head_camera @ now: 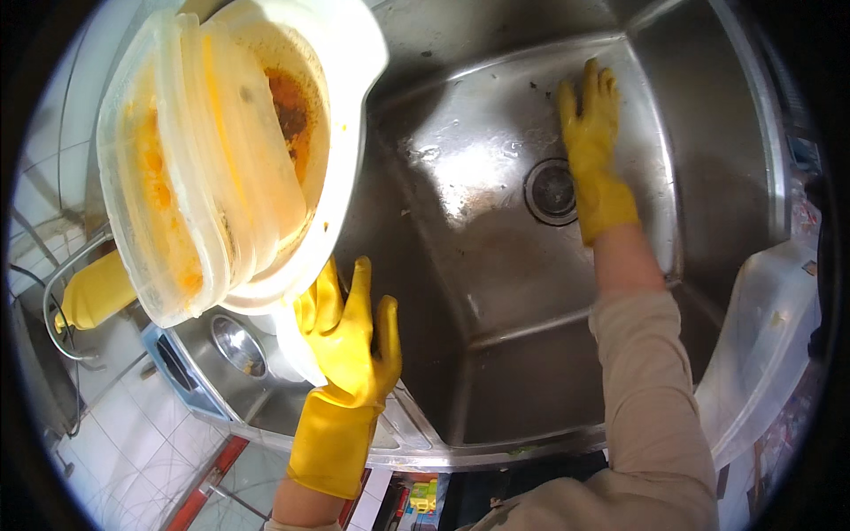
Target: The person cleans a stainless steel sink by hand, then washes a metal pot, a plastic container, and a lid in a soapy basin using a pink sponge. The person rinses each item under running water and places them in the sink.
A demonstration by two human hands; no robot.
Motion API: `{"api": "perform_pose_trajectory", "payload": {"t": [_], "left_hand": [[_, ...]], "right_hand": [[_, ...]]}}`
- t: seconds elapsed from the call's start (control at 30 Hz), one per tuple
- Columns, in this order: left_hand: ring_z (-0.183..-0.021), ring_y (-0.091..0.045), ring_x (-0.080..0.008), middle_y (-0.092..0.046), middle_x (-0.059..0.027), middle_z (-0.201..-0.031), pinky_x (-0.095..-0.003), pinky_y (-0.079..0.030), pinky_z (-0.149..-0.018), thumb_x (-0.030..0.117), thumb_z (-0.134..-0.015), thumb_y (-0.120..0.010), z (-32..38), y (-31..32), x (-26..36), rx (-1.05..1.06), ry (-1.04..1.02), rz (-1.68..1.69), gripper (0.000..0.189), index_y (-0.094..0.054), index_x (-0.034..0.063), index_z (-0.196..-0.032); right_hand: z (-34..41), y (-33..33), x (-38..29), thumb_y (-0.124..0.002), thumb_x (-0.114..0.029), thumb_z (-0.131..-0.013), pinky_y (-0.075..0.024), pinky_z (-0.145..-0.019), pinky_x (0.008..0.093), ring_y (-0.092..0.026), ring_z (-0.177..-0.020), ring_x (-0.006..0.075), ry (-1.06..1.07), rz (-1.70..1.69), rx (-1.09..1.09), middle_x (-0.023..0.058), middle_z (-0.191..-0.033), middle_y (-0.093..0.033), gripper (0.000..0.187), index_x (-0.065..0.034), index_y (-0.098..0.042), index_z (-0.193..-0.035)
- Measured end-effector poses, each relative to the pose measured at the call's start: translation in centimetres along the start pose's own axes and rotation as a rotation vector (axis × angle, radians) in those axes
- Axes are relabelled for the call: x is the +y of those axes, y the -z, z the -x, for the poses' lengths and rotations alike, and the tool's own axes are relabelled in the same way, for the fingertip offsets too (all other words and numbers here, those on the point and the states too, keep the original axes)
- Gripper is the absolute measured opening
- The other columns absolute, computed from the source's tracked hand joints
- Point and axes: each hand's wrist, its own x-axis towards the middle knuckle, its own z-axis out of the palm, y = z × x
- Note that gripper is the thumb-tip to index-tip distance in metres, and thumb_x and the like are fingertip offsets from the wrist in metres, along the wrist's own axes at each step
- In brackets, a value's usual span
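My left hand (348, 345), in a yellow rubber glove, is against the lower edge of a white plastic basin (345, 159), fingers spread and fingertips partly hidden; whether it grips the basin cannot be told. Stacked translucent plastic containers (219, 159), smeared orange, stand tilted in the basin, which has orange-brown residue inside. My right hand (591, 126), also in a yellow glove, reaches down into a steel sink bowl (518, 279), its fingers extended on the bottom, beyond the round drain (552, 192). Small dark bits and wet patches lie on the metal.
A smaller sink bowl (279, 408) at lower left holds a shiny metal bowl (239, 345). Left of the basin is a yellow glove or similar item (99, 292) beside a curved metal rail. A translucent plastic tub (764, 345) stands at the right rim.
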Motion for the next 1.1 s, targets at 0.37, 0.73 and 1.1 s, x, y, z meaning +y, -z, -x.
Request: {"api": "perform_pose_trajectory", "payload": {"t": [0.37, 0.73, 1.1], "left_hand": [[-0.130, -0.049, -0.0549, -0.049, -0.0341, -0.147, -0.0636, -0.033, -0.111, 0.013, -0.081, -0.077, -0.2, -0.3, -0.3, 0.033, -0.088, -0.059, 0.045, -0.072, -0.0013, -0.123], [-0.136, -0.045, -0.0550, -0.048, -0.0335, -0.148, -0.0664, -0.029, -0.117, 0.010, -0.083, -0.074, -0.3, -0.2, -0.1, 0.086, -0.154, -0.044, 0.041, -0.071, -0.0027, -0.122], [-0.147, -0.037, -0.0546, -0.044, -0.0313, -0.157, -0.0642, -0.021, -0.125, 0.003, -0.082, -0.071, -0.1, -0.2, -0.3, 0.109, -0.136, 0.012, 0.038, -0.071, -0.0020, -0.120]], "right_hand": [[8.3, -6.3, -18.4, -0.063, -0.039, -0.097, -0.0274, -0.127, 0.0483, -0.051, -0.140, 0.0379, 0.523, -0.316, -0.348, 0.0192, -0.146, -0.060, 0.050, -0.0033, -0.070, -0.132], [13.0, 3.4, -3.8, -0.054, -0.007, -0.096, -0.0336, -0.125, 0.0466, -0.046, -0.145, 0.0349, 0.787, -0.157, -0.611, 0.0177, -0.154, -0.051, 0.048, -0.0010, -0.055, -0.144], [17.0, 13.4, 13.0, -0.061, -0.027, -0.100, -0.0444, -0.111, 0.0501, -0.056, -0.128, 0.0436, -0.442, 0.289, 0.031, 0.0278, -0.141, -0.058, 0.050, 0.0034, -0.055, -0.140]]}}
